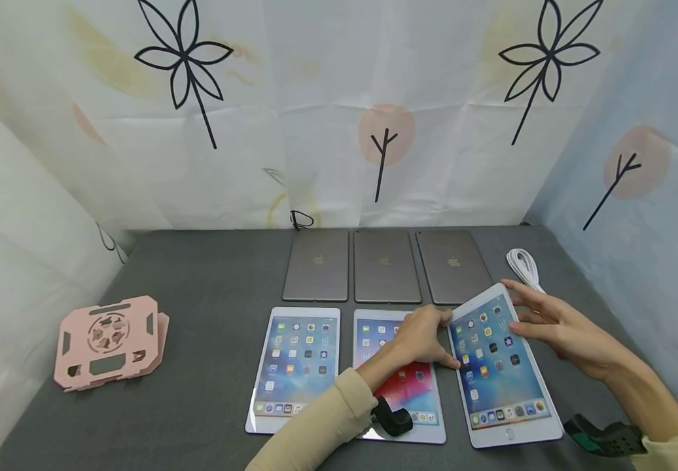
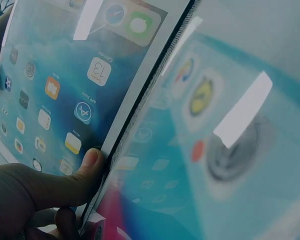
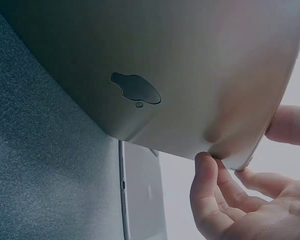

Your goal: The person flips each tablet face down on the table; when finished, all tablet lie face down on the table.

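Note:
A white-framed tablet (image 1: 500, 386) with a lit home screen is tilted, its far end raised off the grey table. My left hand (image 1: 424, 337) grips its left edge; in the left wrist view the thumb (image 2: 90, 162) presses the front rim. My right hand (image 1: 563, 327) pinches the upper right edge, thumb in front. The right wrist view shows the tablet's silver back (image 3: 180, 60) with its logo, and fingertips (image 3: 206, 167) of that hand behind it. A second lit tablet (image 1: 427, 418) lies beneath my left forearm, partly hidden. Another lit tablet (image 1: 298, 366) lies left of it.
Three grey tablets lie face down in a back row: left (image 1: 318, 275), middle (image 1: 385, 275) and right (image 1: 453, 271). A coiled white cable (image 1: 524, 267) sits at the back right. Pink slotted stands (image 1: 109, 340) lie at the left. Patterned cloth walls (image 1: 327, 131) surround the table.

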Demonstrator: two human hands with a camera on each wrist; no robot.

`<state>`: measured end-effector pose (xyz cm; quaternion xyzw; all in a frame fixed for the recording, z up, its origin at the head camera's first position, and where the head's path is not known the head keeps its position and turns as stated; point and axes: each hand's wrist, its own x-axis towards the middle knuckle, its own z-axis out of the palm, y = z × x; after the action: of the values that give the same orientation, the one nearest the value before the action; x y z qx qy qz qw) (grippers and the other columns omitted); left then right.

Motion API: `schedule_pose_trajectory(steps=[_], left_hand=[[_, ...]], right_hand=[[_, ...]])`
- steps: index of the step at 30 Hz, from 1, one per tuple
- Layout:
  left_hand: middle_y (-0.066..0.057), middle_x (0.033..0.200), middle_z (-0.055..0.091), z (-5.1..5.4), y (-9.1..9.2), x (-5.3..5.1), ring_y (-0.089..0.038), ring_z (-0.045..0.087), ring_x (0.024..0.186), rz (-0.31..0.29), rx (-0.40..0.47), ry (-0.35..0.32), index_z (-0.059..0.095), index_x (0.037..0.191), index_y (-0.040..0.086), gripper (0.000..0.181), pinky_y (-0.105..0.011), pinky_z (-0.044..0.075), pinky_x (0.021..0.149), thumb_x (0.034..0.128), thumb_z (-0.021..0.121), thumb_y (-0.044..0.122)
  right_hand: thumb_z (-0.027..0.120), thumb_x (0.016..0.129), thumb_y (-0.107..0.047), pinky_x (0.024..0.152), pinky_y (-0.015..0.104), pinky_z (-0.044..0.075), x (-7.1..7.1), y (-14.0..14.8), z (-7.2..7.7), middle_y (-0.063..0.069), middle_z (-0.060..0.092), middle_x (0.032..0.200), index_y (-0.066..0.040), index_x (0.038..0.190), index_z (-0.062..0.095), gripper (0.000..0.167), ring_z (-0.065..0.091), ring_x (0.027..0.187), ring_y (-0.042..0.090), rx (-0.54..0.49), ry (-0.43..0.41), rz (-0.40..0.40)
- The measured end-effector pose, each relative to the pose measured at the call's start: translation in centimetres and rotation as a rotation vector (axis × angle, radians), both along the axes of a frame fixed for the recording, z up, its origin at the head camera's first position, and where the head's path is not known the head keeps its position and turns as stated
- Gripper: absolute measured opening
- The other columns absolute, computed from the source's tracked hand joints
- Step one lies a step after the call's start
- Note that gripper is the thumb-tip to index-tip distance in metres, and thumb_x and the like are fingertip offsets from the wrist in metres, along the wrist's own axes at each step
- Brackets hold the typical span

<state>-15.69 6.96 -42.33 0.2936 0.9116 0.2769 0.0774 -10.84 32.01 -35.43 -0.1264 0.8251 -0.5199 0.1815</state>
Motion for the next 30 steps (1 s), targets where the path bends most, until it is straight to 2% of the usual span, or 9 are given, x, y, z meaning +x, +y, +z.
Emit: schedule_pose_trajectory(steps=[6,8,12,14,17,20,22,24,30], left_hand=[[0.003,0.108,0.07,0.0,0.3,0.0,-0.006,0.053,0.088,0.009,-0.011,0.016,0.074,0.116,0.018,0.062,-0.019,0.041,0.072,0.0643,0.098,0.042],[0.003,0.107,0.07,0.0,0.4,0.1,-0.006,0.054,0.087,0.005,-0.022,0.027,0.074,0.113,0.018,0.06,-0.019,0.042,0.071,0.0643,0.098,0.043],[0.004,0.107,0.069,0.0,0.7,0.3,-0.006,0.053,0.085,0.0,-0.033,0.028,0.071,0.109,0.019,0.056,-0.018,0.041,0.069,0.0655,0.097,0.043],[0.003,0.108,0.068,0.0,0.8,0.4,-0.005,0.053,0.086,-0.001,-0.028,0.016,0.07,0.107,0.019,0.054,-0.018,0.041,0.068,0.0665,0.097,0.043],[0.002,0.116,0.068,0.1,0.9,0.5,-0.006,0.054,0.09,0.005,-0.02,-0.01,0.07,0.111,0.019,0.055,-0.018,0.043,0.072,0.0681,0.096,0.042],[-0.001,0.123,0.067,0.1,0.9,0.6,-0.007,0.055,0.096,0.008,-0.002,-0.042,0.07,0.117,0.019,0.058,-0.019,0.044,0.076,0.0694,0.095,0.041],[-0.001,0.124,0.066,0.0,0.9,0.5,-0.008,0.055,0.096,0.006,0.011,-0.055,0.069,0.119,0.019,0.059,-0.019,0.044,0.077,0.07,0.095,0.04],[0.0,0.123,0.066,-0.1,0.8,0.4,-0.007,0.054,0.095,0.001,0.027,-0.073,0.069,0.121,0.019,0.061,-0.018,0.044,0.077,0.0702,0.095,0.039],[0.0,0.122,0.066,-0.3,0.5,0.1,-0.005,0.053,0.096,-0.035,0.082,-0.118,0.066,0.133,0.018,0.07,-0.015,0.043,0.078,0.0721,0.094,0.037]], right_hand=[[0.048,0.107,-0.009,0.084,0.023,0.053,0.1,-0.2,0.0,-0.012,0.045,0.14,-0.013,0.166,0.006,0.073,0.061,0.114,-0.003,-0.004,0.021,-0.005],[0.048,0.107,-0.009,0.084,0.023,0.053,0.2,-0.4,0.0,-0.008,0.044,0.142,-0.016,0.166,0.006,0.073,0.061,0.114,-0.002,-0.005,0.016,-0.008],[0.049,0.107,-0.012,0.085,0.022,0.051,0.2,-0.9,0.3,0.012,0.035,0.156,-0.017,0.166,0.007,0.073,0.059,0.116,-0.006,0.019,0.022,-0.011],[0.05,0.107,-0.013,0.088,0.027,0.051,0.2,-1.3,0.5,0.022,0.026,0.161,-0.017,0.166,0.007,0.073,0.057,0.116,-0.008,0.04,0.031,-0.012],[0.05,0.107,-0.014,0.094,0.043,0.05,0.2,-1.7,0.7,0.03,0.017,0.164,-0.016,0.166,0.007,0.073,0.052,0.115,-0.013,0.068,0.048,-0.01],[0.05,0.108,-0.015,0.096,0.061,0.046,0.3,-2.1,0.9,0.033,0.014,0.164,-0.015,0.166,0.005,0.074,0.052,0.134,0.013,0.084,0.044,-0.021],[0.049,0.108,-0.016,0.098,0.067,0.044,0.3,-2.3,1.0,0.034,0.012,0.164,-0.015,0.166,0.003,0.074,0.043,0.142,0.037,0.081,0.037,-0.025],[0.049,0.108,-0.017,0.099,0.072,0.041,0.3,-2.5,1.0,0.035,0.011,0.164,-0.016,0.166,0.002,0.075,0.029,0.141,0.06,0.072,0.028,-0.027],[0.048,0.109,-0.018,0.1,0.068,0.042,0.5,-2.9,0.9,0.035,0.011,0.164,-0.019,0.166,0.001,0.075,0.028,0.142,0.059,0.064,0.031,-0.025]])
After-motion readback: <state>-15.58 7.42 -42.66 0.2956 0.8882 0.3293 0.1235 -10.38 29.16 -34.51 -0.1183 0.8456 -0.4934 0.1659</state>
